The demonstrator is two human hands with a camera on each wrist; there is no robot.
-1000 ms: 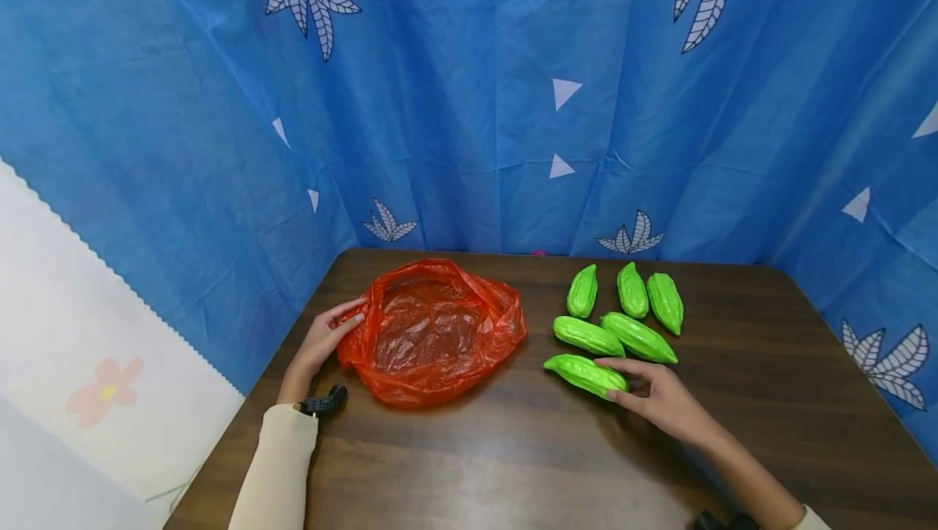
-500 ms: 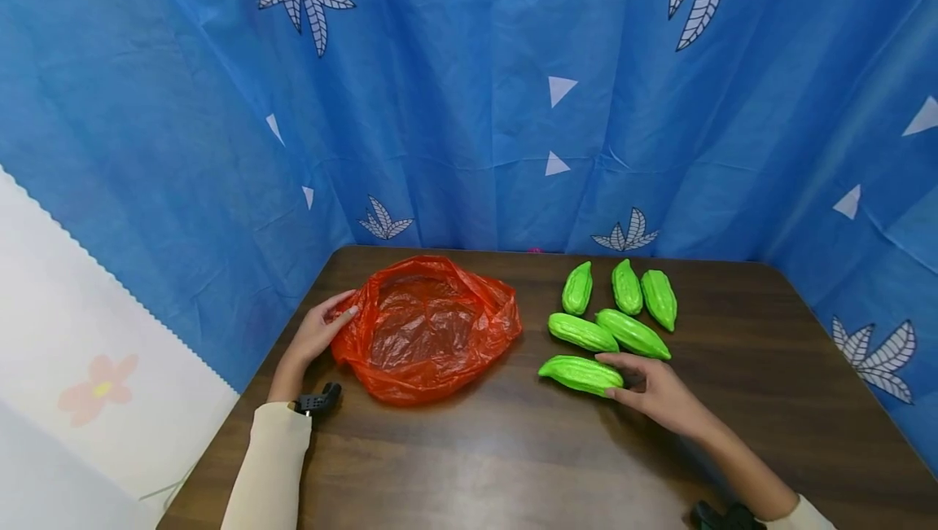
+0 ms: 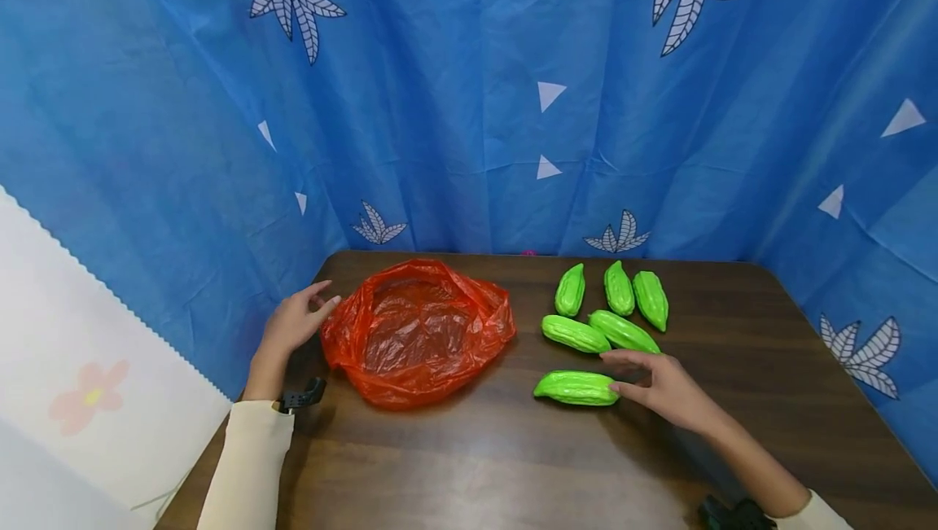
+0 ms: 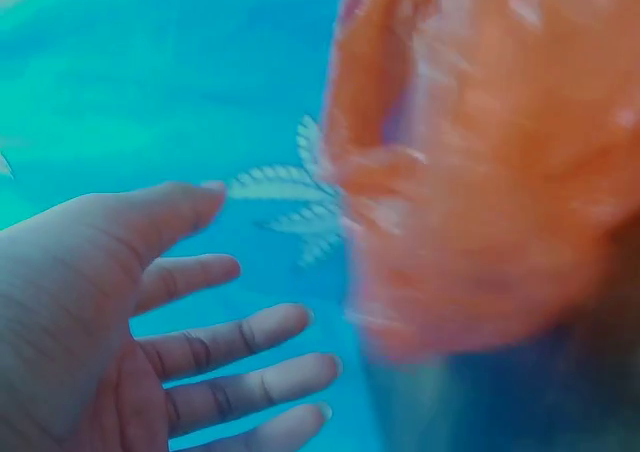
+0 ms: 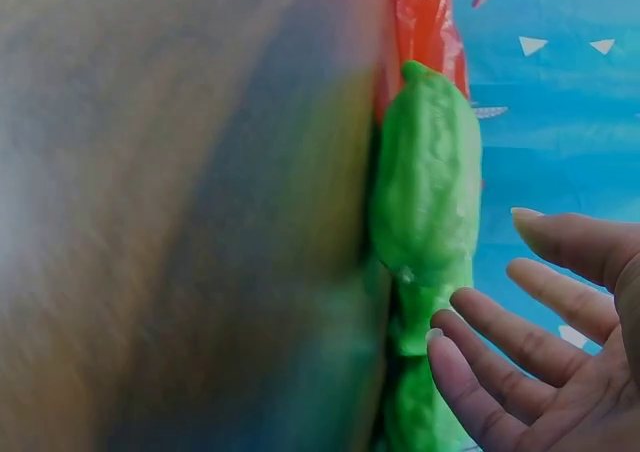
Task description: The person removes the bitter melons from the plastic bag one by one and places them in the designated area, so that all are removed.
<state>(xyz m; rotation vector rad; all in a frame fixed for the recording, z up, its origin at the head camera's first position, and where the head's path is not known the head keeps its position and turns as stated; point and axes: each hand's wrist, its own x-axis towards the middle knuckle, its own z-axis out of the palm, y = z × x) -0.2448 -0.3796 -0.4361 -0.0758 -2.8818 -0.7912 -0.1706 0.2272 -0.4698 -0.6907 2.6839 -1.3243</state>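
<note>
A red plastic bag [image 3: 350, 351] lies on the table with its mouth spread wide. My left hand [image 3: 295, 320] is at its left side, fingers apart and holding nothing; the left wrist view shows a gap between the fingertips and the bag. On the right, a bright green bitter melon [image 3: 575, 388] lies crosswise on the wood. Beside its right end is my right hand [image 3: 670, 387], thumb and fingers spread. In the right wrist view this hand [image 5: 560, 342] is relaxed around nothing, close to the bitter melon [image 5: 428, 177].
Several more bitter melons lie farther back, among them two slanted ones [image 3: 574, 334] [image 3: 623, 330] and an upright one [image 3: 570, 291]. The brown wooden table [image 3: 454, 465] meets a blue patterned curtain [image 3: 440, 107] behind and a white cloth [image 3: 95, 335] at left.
My left hand has let go of the bag's rim and drawn away to the left. My right hand has set the bitter melon down nearer me and loosened its fingers from it.
</note>
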